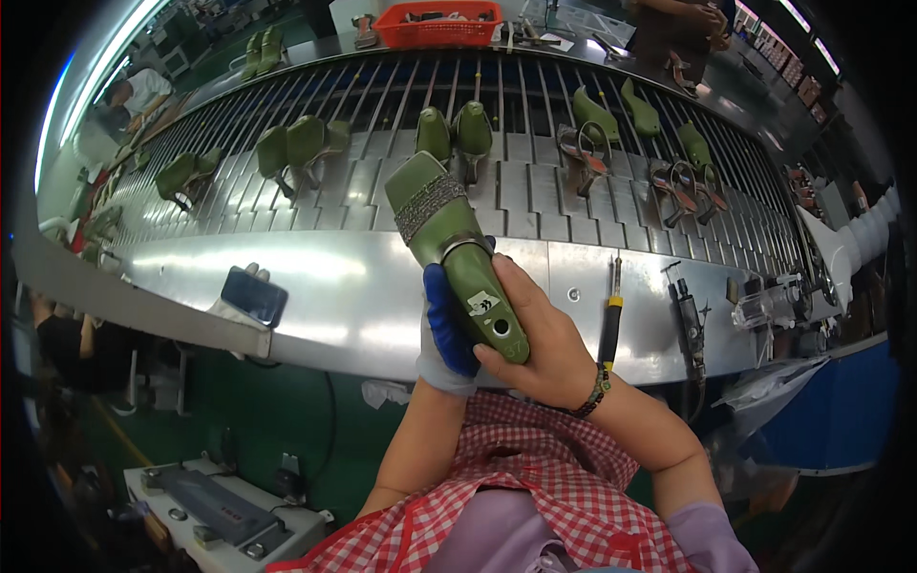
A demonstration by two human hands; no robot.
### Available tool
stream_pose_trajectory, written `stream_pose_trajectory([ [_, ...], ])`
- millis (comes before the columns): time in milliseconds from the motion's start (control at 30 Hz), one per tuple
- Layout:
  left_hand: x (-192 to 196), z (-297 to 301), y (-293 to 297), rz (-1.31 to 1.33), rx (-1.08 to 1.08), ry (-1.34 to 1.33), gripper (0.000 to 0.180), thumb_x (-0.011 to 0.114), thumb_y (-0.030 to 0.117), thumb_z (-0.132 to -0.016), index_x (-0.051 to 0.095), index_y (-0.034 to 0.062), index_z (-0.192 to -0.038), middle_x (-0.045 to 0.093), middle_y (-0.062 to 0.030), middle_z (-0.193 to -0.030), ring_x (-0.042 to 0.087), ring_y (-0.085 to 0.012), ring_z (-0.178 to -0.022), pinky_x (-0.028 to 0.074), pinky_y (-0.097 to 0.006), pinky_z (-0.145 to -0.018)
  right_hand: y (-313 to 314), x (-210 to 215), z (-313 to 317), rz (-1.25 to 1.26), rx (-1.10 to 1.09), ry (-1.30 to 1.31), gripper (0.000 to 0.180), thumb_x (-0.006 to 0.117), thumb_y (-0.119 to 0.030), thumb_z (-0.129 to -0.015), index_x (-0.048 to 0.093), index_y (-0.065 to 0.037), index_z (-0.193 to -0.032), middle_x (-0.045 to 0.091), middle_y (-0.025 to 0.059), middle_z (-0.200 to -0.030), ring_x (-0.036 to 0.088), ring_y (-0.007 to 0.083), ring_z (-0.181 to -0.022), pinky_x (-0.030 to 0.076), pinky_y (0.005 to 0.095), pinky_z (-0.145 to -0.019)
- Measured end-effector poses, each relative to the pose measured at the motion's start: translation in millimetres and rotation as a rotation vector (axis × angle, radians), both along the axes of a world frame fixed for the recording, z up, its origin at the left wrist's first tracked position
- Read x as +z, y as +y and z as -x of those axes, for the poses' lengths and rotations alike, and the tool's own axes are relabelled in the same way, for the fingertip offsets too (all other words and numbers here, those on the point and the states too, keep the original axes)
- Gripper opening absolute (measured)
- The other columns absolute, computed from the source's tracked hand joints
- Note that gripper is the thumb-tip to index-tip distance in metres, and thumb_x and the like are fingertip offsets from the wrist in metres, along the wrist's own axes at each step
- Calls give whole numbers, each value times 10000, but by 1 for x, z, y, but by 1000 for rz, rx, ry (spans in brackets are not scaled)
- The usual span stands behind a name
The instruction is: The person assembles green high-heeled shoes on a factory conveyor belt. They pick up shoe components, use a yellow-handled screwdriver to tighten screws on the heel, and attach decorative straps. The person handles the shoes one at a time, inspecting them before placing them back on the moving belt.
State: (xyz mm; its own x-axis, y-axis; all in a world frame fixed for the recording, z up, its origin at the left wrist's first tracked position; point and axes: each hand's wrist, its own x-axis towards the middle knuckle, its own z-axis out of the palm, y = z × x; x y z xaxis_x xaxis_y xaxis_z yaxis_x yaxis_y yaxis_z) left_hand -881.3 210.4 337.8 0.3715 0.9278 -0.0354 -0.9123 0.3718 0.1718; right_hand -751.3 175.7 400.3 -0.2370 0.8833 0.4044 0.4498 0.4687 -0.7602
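A green shoe last (486, 295) is tilted up in front of me, held between both my hands above the metal bench. Across its toe end runs a glittery dark strap (432, 204), and a narrower band (463, 241) circles it further down. My left hand (445, 329), in a grey glove with blue coating, is closed round the last's left side and underside. My right hand (549, 344), bare with a beaded bracelet at the wrist, grips the heel end from the right, thumb near the hole there.
Beyond the metal bench (363, 325) runs a slatted conveyor (535, 205) carrying several green lasts and sandals (588, 158). A yellow-and-black handled tool (611, 329) and an air tool (688, 320) lie right. A phone (255, 297) rests against a whitish glove at left. A red basket (437, 29) stands beyond.
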Motion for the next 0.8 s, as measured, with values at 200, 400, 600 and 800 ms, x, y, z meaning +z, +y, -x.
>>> stream_pose_trajectory([
  [200, 11, 24, -21, 12, 257, 374, 573, 458, 578, -927, 546, 73, -1183, 648, -95, -1050, 637, -230, -954, 527, -371, -861, -28, 23, -1, -219, -3, -106, 601, 780, -284, -731, 562, -73, -1250, 593, 143, -1131, 611, 310, -946, 501, 367, -784],
  [400, 9, 27, -37, -55, 409, 538, 548, 518, 531, -918, 536, 46, -1173, 650, -131, -998, 651, -243, -890, 549, -362, -767, -45, 35, 13, -208, -88, 83, 301, 734, -110, -777, 644, -73, -1062, 618, 107, -987, 633, 267, -826, 518, 344, -697],
  [600, 14, 24, -44, -113, 514, 650, 465, 579, 412, -918, 511, 45, -1195, 625, -105, -1024, 631, -199, -897, 533, -324, -761, -58, 34, 15, -213, -148, 162, 230, 733, -86, -780, 640, -63, -988, 616, 109, -971, 640, 267, -815, 519, 344, -689],
  [800, 22, 29, -50, -162, 480, 656, 491, 655, 306, -888, 442, 66, -1260, 559, -65, -1129, 576, -155, -969, 497, -297, -818, -67, 42, 9, -158, -118, 147, 207, 740, -89, -773, 626, -52, -941, 613, 106, -962, 641, 268, -840, 517, 341, -704],
])
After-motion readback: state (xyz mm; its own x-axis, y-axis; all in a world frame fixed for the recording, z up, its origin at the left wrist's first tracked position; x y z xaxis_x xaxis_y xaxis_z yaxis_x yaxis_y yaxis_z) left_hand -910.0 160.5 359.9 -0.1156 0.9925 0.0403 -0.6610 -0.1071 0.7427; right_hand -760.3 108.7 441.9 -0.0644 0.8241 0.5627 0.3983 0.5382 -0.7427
